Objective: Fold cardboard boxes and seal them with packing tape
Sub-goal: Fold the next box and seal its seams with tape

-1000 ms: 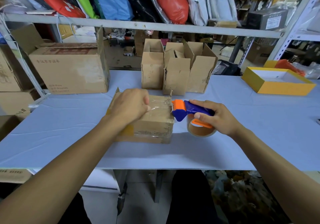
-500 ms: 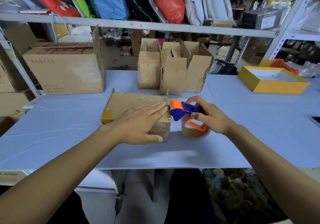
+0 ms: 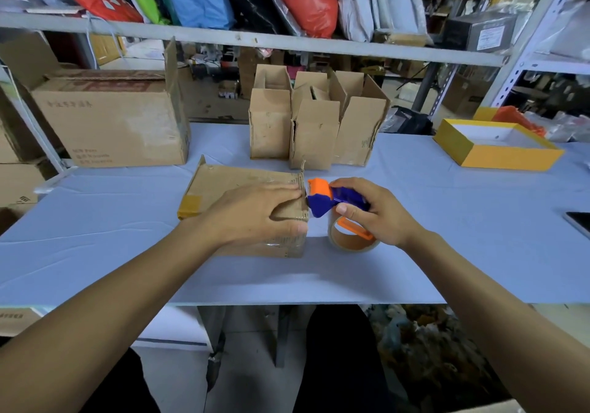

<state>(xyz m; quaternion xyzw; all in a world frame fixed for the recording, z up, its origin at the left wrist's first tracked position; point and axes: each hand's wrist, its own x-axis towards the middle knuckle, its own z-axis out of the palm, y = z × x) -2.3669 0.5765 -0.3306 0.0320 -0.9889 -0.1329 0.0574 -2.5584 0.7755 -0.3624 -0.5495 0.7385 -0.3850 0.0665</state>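
Now | left hand (image 3: 255, 213) flat on box (image 3: 220, 182) | right hand (image 3: 380, 211) grips tape dispenser (image 3: 322, 200), apparently touching box

One head-worn wide-angle view looks forward and down, close over the table (image 3: 447, 253), toward shelving (image 3: 287, 42) behind.

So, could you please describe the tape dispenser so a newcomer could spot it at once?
On the pale blue table, find the flat cardboard box under the left hand. At its right edge, the right hand grips the tape dispenser: the only blue-and-orange tool there.
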